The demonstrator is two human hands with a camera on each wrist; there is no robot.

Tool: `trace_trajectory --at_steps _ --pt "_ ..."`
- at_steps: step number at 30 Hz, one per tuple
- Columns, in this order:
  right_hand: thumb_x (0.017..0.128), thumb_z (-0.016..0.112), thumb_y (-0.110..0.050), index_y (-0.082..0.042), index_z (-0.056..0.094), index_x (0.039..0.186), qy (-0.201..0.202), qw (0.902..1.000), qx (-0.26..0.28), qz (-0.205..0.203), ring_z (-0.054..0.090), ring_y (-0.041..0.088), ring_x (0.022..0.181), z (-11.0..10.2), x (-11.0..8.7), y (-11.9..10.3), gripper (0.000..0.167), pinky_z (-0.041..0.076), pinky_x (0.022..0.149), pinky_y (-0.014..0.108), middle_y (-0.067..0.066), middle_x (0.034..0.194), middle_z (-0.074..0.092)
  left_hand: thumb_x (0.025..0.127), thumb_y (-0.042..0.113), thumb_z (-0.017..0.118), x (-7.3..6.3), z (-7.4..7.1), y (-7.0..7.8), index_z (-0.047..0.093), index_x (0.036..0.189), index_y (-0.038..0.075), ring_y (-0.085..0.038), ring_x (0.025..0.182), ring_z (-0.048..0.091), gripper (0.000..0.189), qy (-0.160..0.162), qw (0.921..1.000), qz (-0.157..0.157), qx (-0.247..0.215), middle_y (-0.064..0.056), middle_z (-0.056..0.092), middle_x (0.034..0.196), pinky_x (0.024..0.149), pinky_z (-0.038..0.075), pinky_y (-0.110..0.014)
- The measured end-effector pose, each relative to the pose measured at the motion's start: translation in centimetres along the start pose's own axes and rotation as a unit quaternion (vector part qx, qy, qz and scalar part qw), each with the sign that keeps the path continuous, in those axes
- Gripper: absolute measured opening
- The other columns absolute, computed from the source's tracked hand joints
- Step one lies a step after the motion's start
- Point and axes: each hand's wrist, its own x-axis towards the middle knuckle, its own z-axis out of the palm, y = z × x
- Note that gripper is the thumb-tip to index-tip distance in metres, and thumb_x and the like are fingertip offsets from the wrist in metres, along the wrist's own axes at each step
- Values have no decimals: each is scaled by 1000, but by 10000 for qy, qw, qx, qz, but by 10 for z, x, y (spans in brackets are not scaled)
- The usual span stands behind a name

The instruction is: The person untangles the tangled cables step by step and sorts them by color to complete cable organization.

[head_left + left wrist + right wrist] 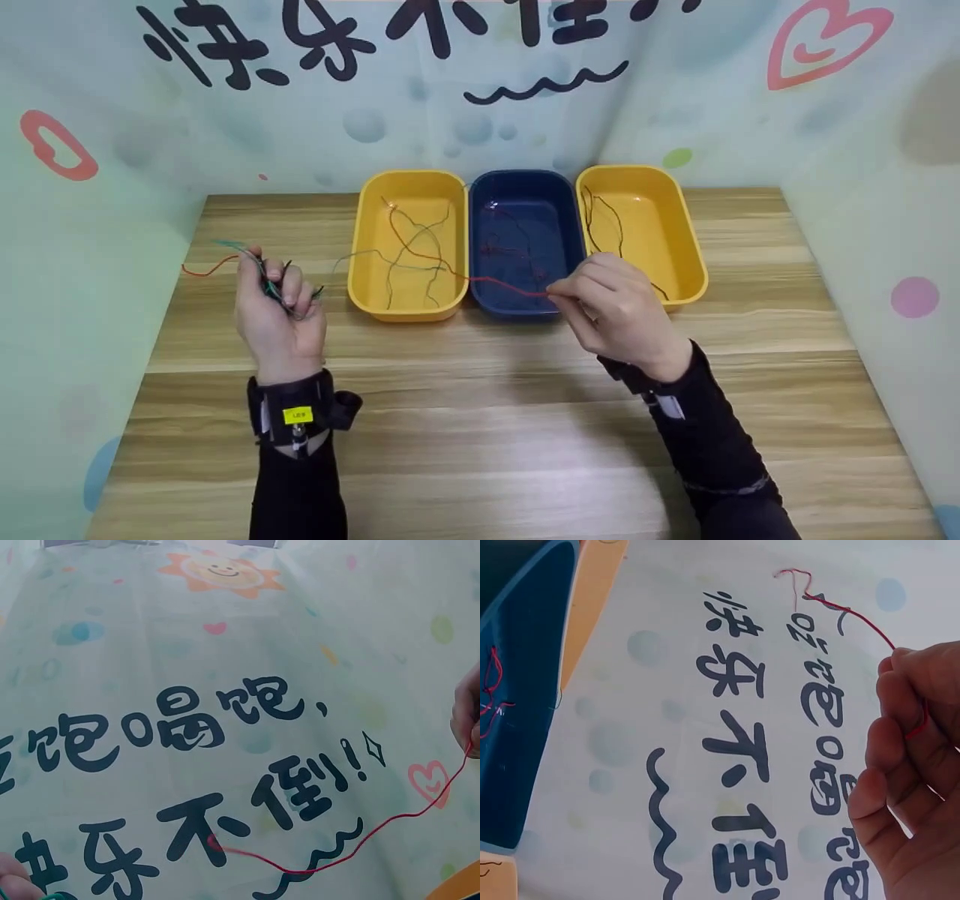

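Observation:
My left hand [281, 315] grips a small bundle of thin wires [271, 286], green and black, at the left of the table; a red wire end sticks out beyond its fingers. My right hand [619, 311], above the front of the bins, pinches one end of a long red wire [499, 283]. That wire hangs leftward in the air, across the blue bin [525, 313] and the left yellow bin [409, 315] in the head view. In the right wrist view the red wire [859, 615] rises from between thumb and forefinger. Red wires [491, 694] lie inside the blue bin.
Three bins stand side by side against the printed backdrop [420, 135]. Thin greenish wires [390, 262] lie in the left yellow bin. The right yellow bin [694, 259] holds black wires [619, 217]. Under everything is a wood-grain table [465, 450].

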Motion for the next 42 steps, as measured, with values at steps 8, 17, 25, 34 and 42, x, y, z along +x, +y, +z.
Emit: trace_trajectory --at_steps 8,17,25,34,42 --pt "91 63 -10 -2 70 83 183 9996 -136 179 52 21 63 -6 -2 6 14 41 60 32 6 70 62 105 25 39 0 1 -1 46 98 9 -11 40 32 19 13 10000 16 37 -2 41 66 40 15 -18" --pt "92 62 -13 -1 71 84 350 9982 -242 417 51 22 64 -14 -2 12 17 40 62 31 7 71 63 105 21 40 1 3 -4 48 95 9 -10 39 33 17 -6 9997 -1 259 -1 41 62 39 15 -17" --pt "88 66 -8 -1 70 84 170 9963 -501 672 52 23 65 -24 -3 22 9 41 64 30 9 71 63 106 22 38 -3 2 -10 48 97 8 -11 40 34 20 -310 9976 -110 604 -2 43 62 39 18 -18" --pt "81 68 2 0 69 82 -66 9920 -806 970 54 23 67 -33 6 41 3 42 65 30 10 71 63 105 18 36 -7 3 -16 46 100 6 -11 41 37 17 -632 9908 -7 1194 -1 42 65 36 22 -19" --pt "88 66 -7 0 69 84 -675 9831 -1197 1209 57 24 69 -24 12 63 8 46 65 33 11 74 65 104 18 38 -10 3 -21 45 98 5 -11 43 39 16 -980 9811 42 1668 -2 42 66 36 24 -19"
